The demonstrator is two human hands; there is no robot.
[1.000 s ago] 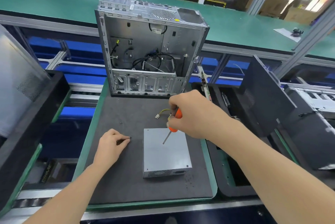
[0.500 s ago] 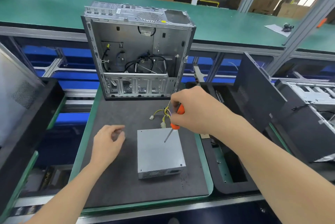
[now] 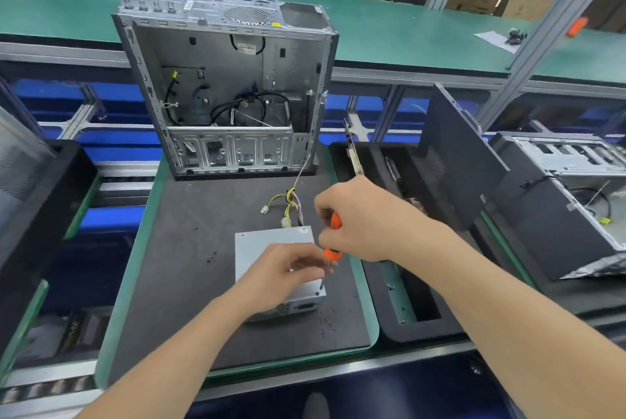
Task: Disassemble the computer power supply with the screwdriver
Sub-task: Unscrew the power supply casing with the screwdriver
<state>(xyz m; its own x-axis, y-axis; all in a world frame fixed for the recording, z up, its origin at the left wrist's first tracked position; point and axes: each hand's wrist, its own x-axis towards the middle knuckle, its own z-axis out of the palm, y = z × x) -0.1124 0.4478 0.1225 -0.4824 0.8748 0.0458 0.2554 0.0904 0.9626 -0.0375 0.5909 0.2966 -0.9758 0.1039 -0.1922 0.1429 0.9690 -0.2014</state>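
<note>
The power supply (image 3: 267, 246), a plain grey metal box with a vent grille on its near face, is lying flat on the dark mat (image 3: 189, 283) of the bench. The open computer case (image 3: 223, 79) is standing at its 12 o'clock. Yellow wires (image 3: 290, 204) are trailing from its 1 o'clock corner. The right grip (image 3: 359, 218) is clasping the orange screwdriver (image 3: 333, 222), whose tip is sitting at the box's 5 o'clock corner. The left grip (image 3: 284, 269) is resting curled on the lid beside the shaft; whether it is pinching the shaft cannot be told.
</note>
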